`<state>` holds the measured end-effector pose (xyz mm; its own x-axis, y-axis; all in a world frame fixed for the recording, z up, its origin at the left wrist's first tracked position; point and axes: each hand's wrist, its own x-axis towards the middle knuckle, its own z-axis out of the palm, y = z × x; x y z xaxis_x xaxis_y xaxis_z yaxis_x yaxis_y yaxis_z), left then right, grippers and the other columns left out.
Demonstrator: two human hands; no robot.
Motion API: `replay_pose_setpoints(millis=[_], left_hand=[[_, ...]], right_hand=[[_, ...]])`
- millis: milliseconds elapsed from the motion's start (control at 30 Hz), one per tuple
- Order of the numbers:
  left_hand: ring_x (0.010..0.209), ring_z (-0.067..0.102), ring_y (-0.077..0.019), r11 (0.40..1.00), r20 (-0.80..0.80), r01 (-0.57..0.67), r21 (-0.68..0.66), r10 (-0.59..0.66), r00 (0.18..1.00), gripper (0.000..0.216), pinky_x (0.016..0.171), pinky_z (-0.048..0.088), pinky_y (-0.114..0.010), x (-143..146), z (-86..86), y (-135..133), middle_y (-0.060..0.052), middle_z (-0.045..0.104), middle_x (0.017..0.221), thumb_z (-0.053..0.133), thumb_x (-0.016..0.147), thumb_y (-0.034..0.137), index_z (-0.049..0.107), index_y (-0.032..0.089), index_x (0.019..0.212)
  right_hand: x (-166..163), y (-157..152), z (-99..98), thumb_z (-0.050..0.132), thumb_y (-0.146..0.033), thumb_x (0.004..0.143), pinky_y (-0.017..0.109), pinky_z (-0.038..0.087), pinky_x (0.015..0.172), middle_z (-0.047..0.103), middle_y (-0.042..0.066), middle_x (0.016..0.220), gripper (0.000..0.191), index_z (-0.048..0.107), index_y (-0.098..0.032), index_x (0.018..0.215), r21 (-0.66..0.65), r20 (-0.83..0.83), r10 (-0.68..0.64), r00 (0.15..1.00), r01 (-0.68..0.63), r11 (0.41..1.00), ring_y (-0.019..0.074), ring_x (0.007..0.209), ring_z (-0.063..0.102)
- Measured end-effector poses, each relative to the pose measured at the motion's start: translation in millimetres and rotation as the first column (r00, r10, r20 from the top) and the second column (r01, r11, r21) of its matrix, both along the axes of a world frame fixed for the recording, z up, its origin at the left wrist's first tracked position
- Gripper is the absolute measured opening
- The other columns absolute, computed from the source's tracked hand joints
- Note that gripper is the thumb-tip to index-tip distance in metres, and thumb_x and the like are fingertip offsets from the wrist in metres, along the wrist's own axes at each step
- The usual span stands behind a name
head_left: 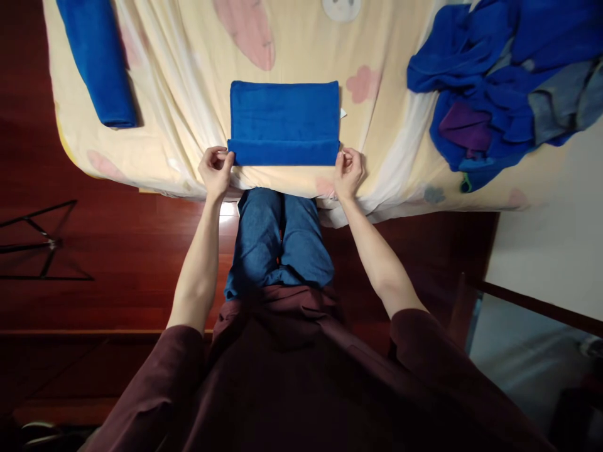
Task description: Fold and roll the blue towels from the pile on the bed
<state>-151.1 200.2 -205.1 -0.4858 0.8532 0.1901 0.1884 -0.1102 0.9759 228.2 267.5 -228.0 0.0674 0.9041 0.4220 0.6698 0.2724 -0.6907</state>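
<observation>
A blue towel (284, 113) lies flat on the bed in front of me, its near edge turned over into a band across the full width. At the band's left end, my left hand (217, 168) pinches the cloth between thumb and fingers. My right hand (348, 171) grips the opposite end the same way. A small white tag sticks out from the towel's right side. Farther left lies a rolled or folded blue towel (101, 69), apart from my hands.
The bed carries a cream patterned sheet (301, 37). A heap of crumpled blue cloths (475, 81) with purple and grey pieces lies on the right. Black metal stand legs (47, 242) rest on the reddish wooden floor (117, 263) at left. My knees touch or nearly touch the bed's edge.
</observation>
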Motion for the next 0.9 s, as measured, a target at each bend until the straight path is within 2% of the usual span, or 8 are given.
replay_pose_setpoints(millis=[100, 233, 433, 633, 800, 900], left_hand=[[0.088, 0.071, -0.0198, 1.000, 0.012, -0.001, -0.018, 0.001, 1.000, 0.048, 0.087, 0.059, -0.037, -1.6, -4.4, 0.0, -0.003, 0.069, 0.087, 0.084, 0.084, 0.065, 0.070, 0.024, 0.106], [0.104, 0.071, -0.0225, 0.999, -0.029, -0.045, -0.017, 0.044, 0.999, 0.051, 0.099, 0.060, -0.041, -1.5, -7.6, 1.7, -0.006, 0.070, 0.103, 0.081, 0.086, 0.066, 0.070, 0.024, 0.112], [0.122, 0.068, -0.0268, 0.999, -0.136, -0.039, 0.018, 0.041, 0.990, 0.062, 0.113, 0.055, -0.047, -2.5, -2.3, 3.8, -0.010, 0.071, 0.121, 0.071, 0.090, 0.074, 0.074, 0.021, 0.122], [0.138, 0.058, -0.0308, 0.995, -0.259, 0.085, -0.052, -0.096, 0.961, 0.061, 0.124, 0.045, -0.055, -4.3, 17.9, -6.9, -0.011, 0.068, 0.132, 0.058, 0.097, 0.075, 0.075, 0.027, 0.130], [0.147, 0.046, -0.0362, 0.954, -0.396, 0.252, -0.164, -0.298, 0.869, 0.082, 0.128, 0.036, -0.057, -4.7, 28.5, -10.4, -0.015, 0.061, 0.146, 0.069, 0.086, 0.080, 0.064, 0.025, 0.146], [0.146, 0.045, -0.0369, 0.940, -0.439, 0.284, -0.189, -0.340, 0.832, 0.085, 0.128, 0.034, -0.057, -5.0, 27.5, -6.8, -0.015, 0.061, 0.148, 0.070, 0.085, 0.078, 0.060, 0.024, 0.149]], right_hand=[[-1.1, -2.2, 2.1, 0.041, -0.059, 0.111, 0.044, 0.062, 0.094, 0.065, 0.011, 0.109, 0.052, 0.066, -0.017, 0.127, -0.013, -0.006, 0.001, 1.000, -0.001, 1.000, 0.0230, 0.107, 0.071], [-2.1, -4.6, 4.1, 0.040, -0.054, 0.112, 0.047, 0.061, 0.098, 0.066, 0.013, 0.111, 0.049, 0.065, -0.016, 0.131, -0.013, 0.053, 0.002, 0.999, -0.001, 1.000, 0.0239, 0.107, 0.070], [-3.9, -7.0, 11.8, 0.028, -0.044, 0.114, 0.057, 0.051, 0.113, 0.063, 0.018, 0.132, 0.052, 0.062, -0.017, 0.143, -0.006, 0.173, 0.035, 0.984, -0.035, 0.999, 0.0294, 0.130, 0.062], [-7.6, -11.9, 23.9, 0.023, -0.040, 0.112, 0.058, 0.040, 0.123, 0.060, 0.013, 0.152, 0.057, 0.063, -0.023, 0.149, -0.053, 0.300, 0.098, 0.949, -0.086, 0.995, 0.0299, 0.147, 0.052], [-9.2, -14.6, 31.3, 0.032, -0.036, 0.108, 0.057, 0.040, 0.121, 0.059, 0.012, 0.157, 0.054, 0.061, -0.022, 0.152, -0.151, 0.356, 0.216, 0.909, -0.173, 0.973, 0.0298, 0.147, 0.052], [-9.8, -14.6, 36.6, 0.040, -0.035, 0.104, 0.057, 0.040, 0.120, 0.056, 0.013, 0.159, 0.056, 0.059, -0.019, 0.154, -0.179, 0.378, 0.248, 0.892, -0.192, 0.965, 0.0314, 0.143, 0.054]])
